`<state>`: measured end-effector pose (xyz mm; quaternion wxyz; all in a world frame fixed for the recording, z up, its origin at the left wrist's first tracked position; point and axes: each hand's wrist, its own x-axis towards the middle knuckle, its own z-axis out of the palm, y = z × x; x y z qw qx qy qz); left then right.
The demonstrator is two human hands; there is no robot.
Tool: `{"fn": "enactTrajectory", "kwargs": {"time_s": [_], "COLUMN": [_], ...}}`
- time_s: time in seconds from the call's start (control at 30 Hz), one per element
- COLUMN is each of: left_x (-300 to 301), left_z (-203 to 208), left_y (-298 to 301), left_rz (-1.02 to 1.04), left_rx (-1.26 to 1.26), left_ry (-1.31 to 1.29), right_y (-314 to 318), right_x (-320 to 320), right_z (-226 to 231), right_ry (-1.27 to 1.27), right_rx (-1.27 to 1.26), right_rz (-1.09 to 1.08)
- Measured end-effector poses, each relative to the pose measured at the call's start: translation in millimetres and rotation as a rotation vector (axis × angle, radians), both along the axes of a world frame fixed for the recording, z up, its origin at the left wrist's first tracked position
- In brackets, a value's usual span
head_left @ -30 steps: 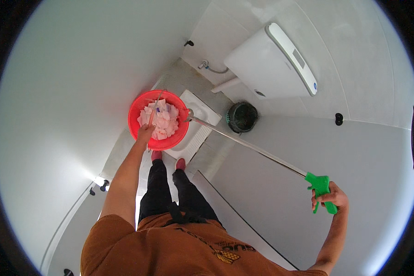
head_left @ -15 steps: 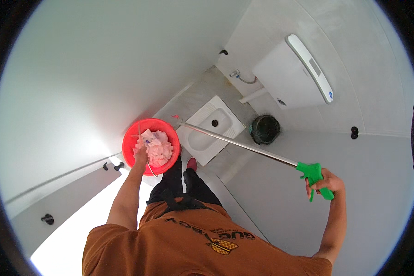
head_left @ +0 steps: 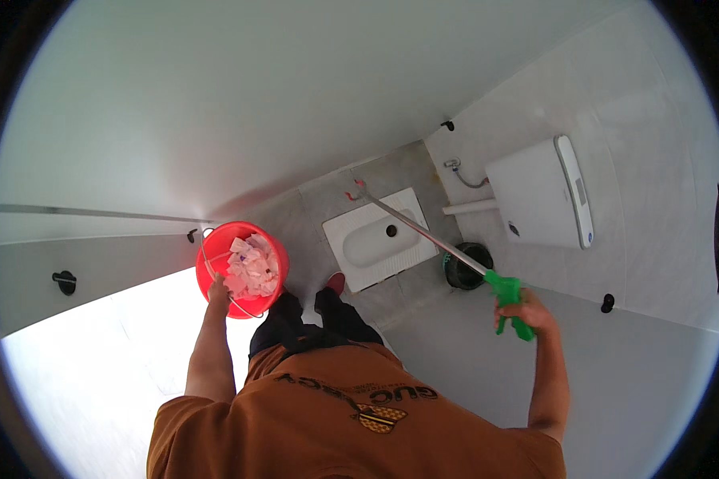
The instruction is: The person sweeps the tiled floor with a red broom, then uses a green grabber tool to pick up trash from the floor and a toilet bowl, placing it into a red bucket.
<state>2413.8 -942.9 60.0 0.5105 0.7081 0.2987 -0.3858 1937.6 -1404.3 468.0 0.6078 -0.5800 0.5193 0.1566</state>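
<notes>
My left hand (head_left: pixel 218 289) is closed round the wire handle (head_left: pixel 208 257) of a red bucket (head_left: pixel 230 235). Crumpled pale pink-white paper (head_left: pixel 253 267) lies heaped inside it. In my right hand (head_left: pixel 533 311) is the green pistol grip (head_left: pixel 503 291) of a pick-up grabber, fingers wrapped about it. Its long metal shaft (head_left: pixel 423 232) slants up and left across the white squat toilet (head_left: pixel 351 243). At the far end, the red-tipped jaws (head_left: pixel 355 190) are spread apart, past the toilet's far left corner, with nothing visible between them.
A dark waste bin (head_left: pixel 463 275) stands right of the toilet, partly under the shaft. On the right wall hangs a white cistern (head_left: pixel 535 195) with a pipe (head_left: pixel 470 207). Smooth partition walls (head_left: pixel 295 88) close in the stall. A bright doorway (head_left: pixel 104 335) lies at left.
The grabber's jaws have moved away from the bucket toward the toilet's far side and now show spread tips. My right hand has come inward. The bucket has shifted left, and the view has turned.
</notes>
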Motion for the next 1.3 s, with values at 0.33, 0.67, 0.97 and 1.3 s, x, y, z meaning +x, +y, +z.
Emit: {"fn": "enactTrajectory", "kwargs": {"time_s": [0.33,0.67,0.97,1.3], "left_x": [-31.0,-162.7,-243.2,-316.1], "left_z": [12.1,-52.4,-30.5,36.0], "left_y": [71.0,177.3,364.5,501.6], "left_rz": [0.086,0.380,0.819,1.055], "left_rx": [-0.090,-0.033,-0.168,-0.366], "left_ry": [-0.009,-0.215,-0.292,-0.224], "right_y": [30.8,64.5,309.7,544.5], "right_x": [93.6,120.7,174.8,148.8], "right_z": [-98.7,-133.4,-56.0,28.0], "right_ry": [0.149,0.014,0.004,-0.139], "right_rx": [-0.098,-0.161,-0.240,-0.062], "right_rz": [0.365,0.881,1.145,0.957]}}
